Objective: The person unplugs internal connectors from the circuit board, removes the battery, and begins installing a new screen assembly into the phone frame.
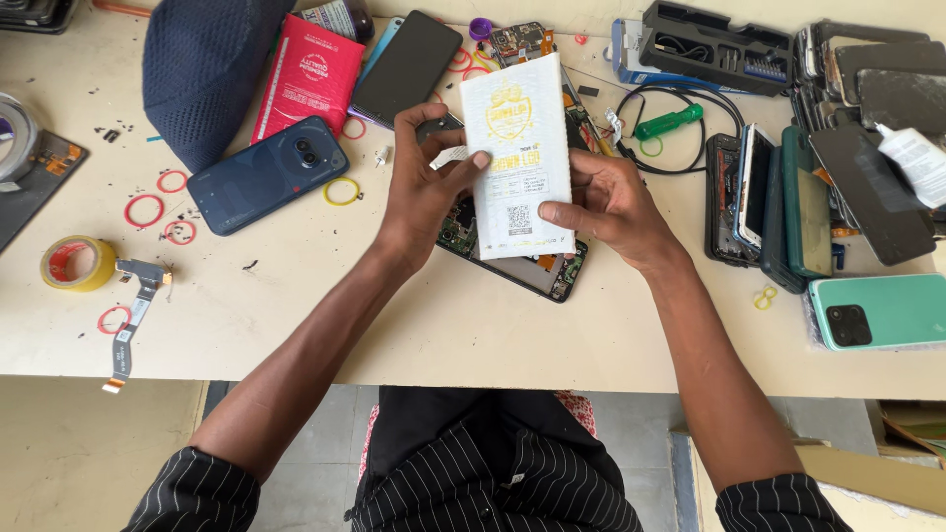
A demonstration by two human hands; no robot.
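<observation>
- White and yellow, the flat battery pack (pixel 519 158) is pinched between both hands, held upright just above an opened phone (pixel 537 268) whose circuit boards show beneath it.
- The left hand (pixel 426 192) is closed on the pack's left edge, thumb across the face, and a small white pull tab (pixel 448 157) sticks out between its fingers.
- The right hand (pixel 609 204) grips the right edge, thumb laid on the lower front of the pack.
- Just left of the left hand a dark blue phone (pixel 268 174) lies face down, with red and yellow rubber rings scattered round it; a roll of yellow tape (pixel 79 263) and a loose flex cable (pixel 133 320) sit farther left on the surface (pixel 296 315).
- Beyond the right hand lie a green screwdriver (pixel 669 122), a black cable loop and a row of stacked phones.
- Risk, as I judge it: the pack is held only by its edges over exposed boards, so a slip could drop it onto the connectors below.
- Bending the pack while working the tab could crease or damage it.
- Small screws near the left hand could be brushed off the surface by a forearm.
</observation>
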